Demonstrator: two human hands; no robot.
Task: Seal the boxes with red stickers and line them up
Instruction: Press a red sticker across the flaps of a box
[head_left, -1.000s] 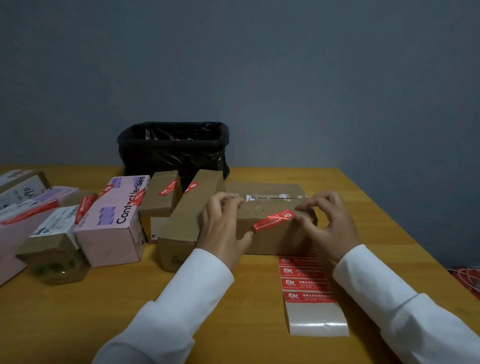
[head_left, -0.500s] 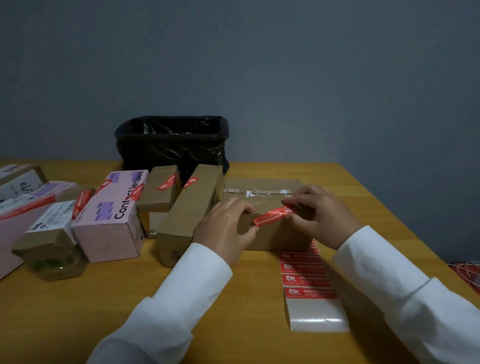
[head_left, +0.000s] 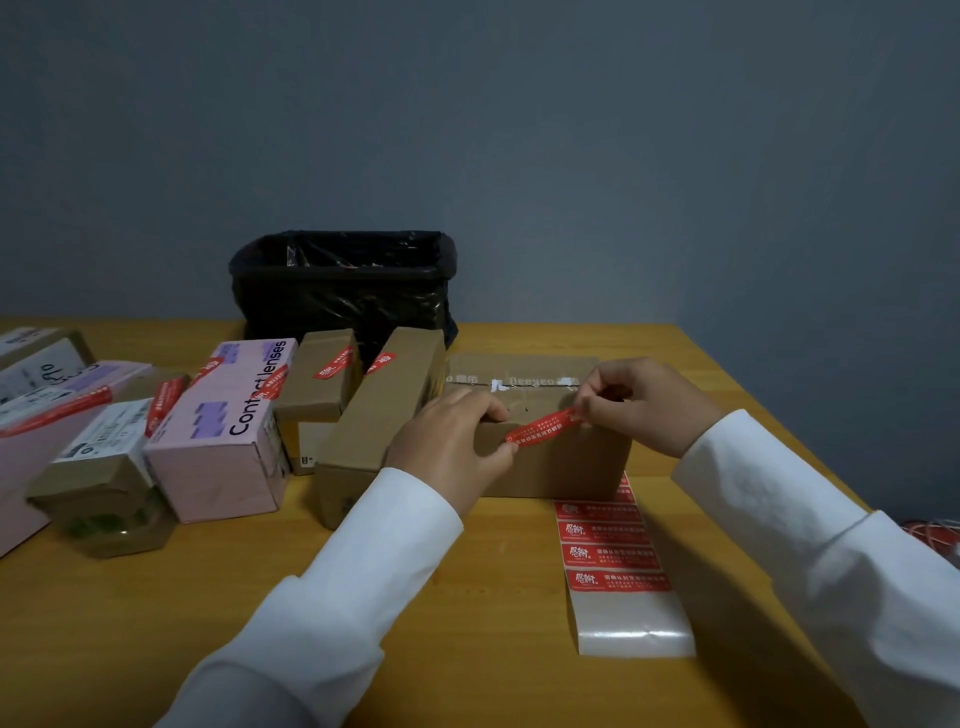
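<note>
Nearest, on the wooden table (head_left: 156, 597), a sticker sheet (head_left: 615, 561) with four red labels left, its far end tucked against the front of the brown box (head_left: 561, 462) being sealed. Just beyond, at that box's near top edge, one red sticker (head_left: 543, 432) lying aslant, low end left, high end right. Left hand (head_left: 449, 449) draped over the box's left corner, thumb pressed onto the sticker's low end; right hand (head_left: 647, 402) pinching the high end, now lifted and drawn rightward where a second ago resting flat near the top. Probably a re-stretch or re-aim across the flap seam rather than a finished seal; smoothing down not yet done. Left of this, a row of already stickered boxes: a long brown carton (head_left: 379, 415), a small brown one (head_left: 317, 384), a pink box (head_left: 234, 431). Farthest, a black-lined bin (head_left: 343, 291) against the wall.
</note>
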